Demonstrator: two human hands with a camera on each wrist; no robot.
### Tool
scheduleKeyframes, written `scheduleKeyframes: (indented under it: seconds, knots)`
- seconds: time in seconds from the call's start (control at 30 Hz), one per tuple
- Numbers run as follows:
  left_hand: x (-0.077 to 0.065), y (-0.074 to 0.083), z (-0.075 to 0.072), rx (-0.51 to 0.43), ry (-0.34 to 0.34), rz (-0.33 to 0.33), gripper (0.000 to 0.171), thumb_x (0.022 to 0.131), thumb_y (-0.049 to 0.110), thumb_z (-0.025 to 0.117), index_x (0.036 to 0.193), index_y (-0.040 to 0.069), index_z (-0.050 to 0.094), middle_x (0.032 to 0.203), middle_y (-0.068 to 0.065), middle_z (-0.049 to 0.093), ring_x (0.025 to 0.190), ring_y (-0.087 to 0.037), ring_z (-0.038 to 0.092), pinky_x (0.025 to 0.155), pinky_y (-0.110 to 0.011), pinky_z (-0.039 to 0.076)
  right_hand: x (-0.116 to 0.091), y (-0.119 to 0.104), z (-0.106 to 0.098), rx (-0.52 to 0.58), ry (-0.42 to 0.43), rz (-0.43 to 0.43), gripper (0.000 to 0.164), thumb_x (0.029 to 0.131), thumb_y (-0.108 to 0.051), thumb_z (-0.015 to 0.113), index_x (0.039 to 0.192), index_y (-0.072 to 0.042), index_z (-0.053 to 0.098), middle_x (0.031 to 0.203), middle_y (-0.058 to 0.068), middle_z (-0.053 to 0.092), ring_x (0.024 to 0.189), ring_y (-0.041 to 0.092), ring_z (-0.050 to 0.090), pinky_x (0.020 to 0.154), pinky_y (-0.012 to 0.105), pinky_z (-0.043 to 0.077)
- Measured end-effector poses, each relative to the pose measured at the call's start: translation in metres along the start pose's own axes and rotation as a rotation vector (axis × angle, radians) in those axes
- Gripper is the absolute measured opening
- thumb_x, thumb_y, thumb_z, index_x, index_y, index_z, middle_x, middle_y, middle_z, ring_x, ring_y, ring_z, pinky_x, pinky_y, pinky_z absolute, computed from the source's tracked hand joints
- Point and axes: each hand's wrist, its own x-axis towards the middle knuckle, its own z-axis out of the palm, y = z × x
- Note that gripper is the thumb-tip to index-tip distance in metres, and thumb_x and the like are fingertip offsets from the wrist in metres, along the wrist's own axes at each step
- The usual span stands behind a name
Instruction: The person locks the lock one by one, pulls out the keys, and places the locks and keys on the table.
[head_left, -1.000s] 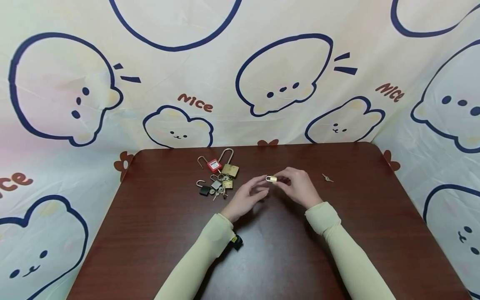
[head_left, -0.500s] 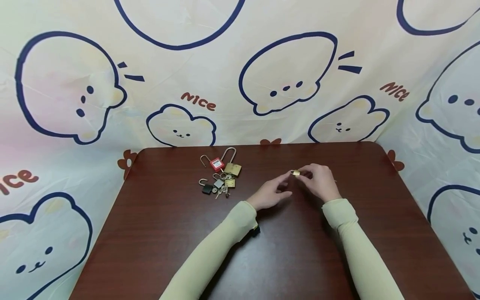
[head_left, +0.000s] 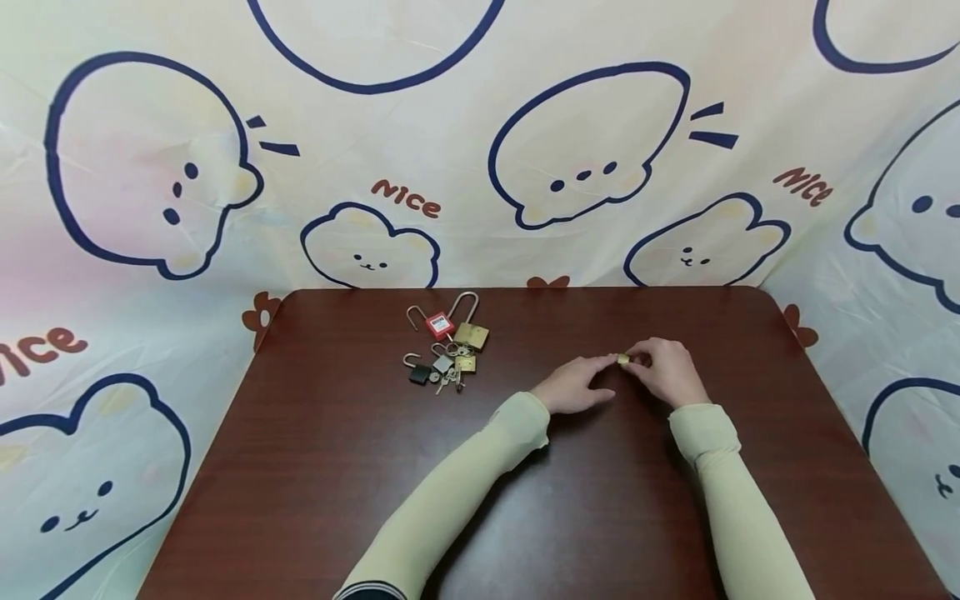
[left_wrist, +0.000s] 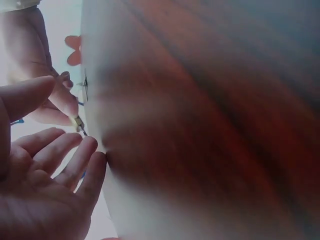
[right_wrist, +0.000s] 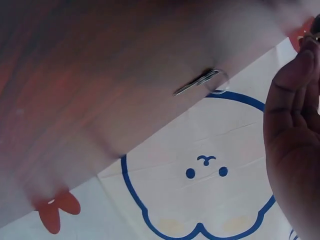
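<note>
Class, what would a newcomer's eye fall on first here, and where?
Probably the navy-outlined cartoon animals on the backdrop, behind the brown table. Next, the red padlock beside the large brass padlock, near the table's far edge. Then the small brass padlock, pinched by the right hand.

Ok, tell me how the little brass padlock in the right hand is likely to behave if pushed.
The little brass padlock looks metallic, so it should be stiff. It looks much smaller than the large brass padlock, so it is probably light. The right hand seems to pinch just one end, so a sideways push might twist it loose.
</note>
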Motion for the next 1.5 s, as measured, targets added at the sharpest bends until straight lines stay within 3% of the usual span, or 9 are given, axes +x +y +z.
scheduleKeyframes:
  seconds: [0.2,0.37,0.83,1.07,1.3,1.5]
  knots:
    - [0.011,0.018,0.009,0.108,-0.064,0.013,0.062,0.098,0.035,0.058,0.153,0.021,0.032,0.155,0.004,0.040,0.137,-0.012,0.037,0.114,-0.032,0.037,-0.008,0.013,-0.003,-0.024,0.006,0.027,0.014,0.081,-0.015,0.077,0.090,-0.003,0.075,0.072,0.009,0.069,0.066,0.019,0.058,0.062,0.039,0.050]
    - [0.015,0.028,0.014,0.174,-0.073,0.037,0.063,0.097,0.036,0.058,0.153,0.022,0.032,0.154,0.005,0.041,0.137,-0.011,0.038,0.114,-0.031,0.037,-0.011,0.020,-0.008,-0.047,0.016,0.043,0.014,0.080,-0.014,0.077,0.089,-0.003,0.075,0.070,0.008,0.067,0.064,0.019,0.056,0.060,0.036,0.046]
    - [0.013,0.028,0.008,0.204,-0.013,0.083,0.059,0.097,0.032,0.059,0.150,0.017,0.038,0.153,0.003,0.044,0.136,-0.012,0.039,0.115,-0.031,0.036,-0.014,0.022,-0.012,-0.051,0.015,0.051,0.017,0.080,-0.014,0.078,0.091,-0.002,0.074,0.070,0.009,0.067,0.063,0.020,0.056,0.060,0.037,0.047]
    - [-0.012,0.008,-0.009,0.245,0.025,0.077,0.060,0.098,0.031,0.058,0.152,0.019,0.035,0.158,0.001,0.035,0.140,-0.015,0.033,0.117,-0.038,0.033,-0.011,0.012,-0.015,-0.030,0.029,0.040,0.022,0.082,-0.017,0.077,0.097,-0.003,0.073,0.074,0.011,0.068,0.067,0.022,0.057,0.061,0.040,0.049]
    - [-0.046,-0.022,-0.032,0.171,0.157,0.076,0.058,0.098,0.027,0.059,0.151,0.017,0.038,0.157,-0.004,0.037,0.140,-0.023,0.035,0.115,-0.052,0.035,-0.005,-0.005,-0.015,-0.020,0.010,0.036,0.026,0.086,-0.023,0.073,0.104,-0.004,0.073,0.083,0.013,0.070,0.074,0.025,0.059,0.068,0.046,0.054]
    - [-0.081,-0.052,-0.044,0.137,0.316,0.057,0.052,0.095,0.023,0.063,0.144,0.013,0.049,0.149,-0.009,0.050,0.134,-0.025,0.043,0.111,-0.050,0.039,0.000,-0.024,-0.007,-0.013,-0.046,0.026,0.029,0.088,-0.026,0.072,0.109,-0.006,0.072,0.089,0.012,0.070,0.077,0.024,0.057,0.071,0.044,0.054]
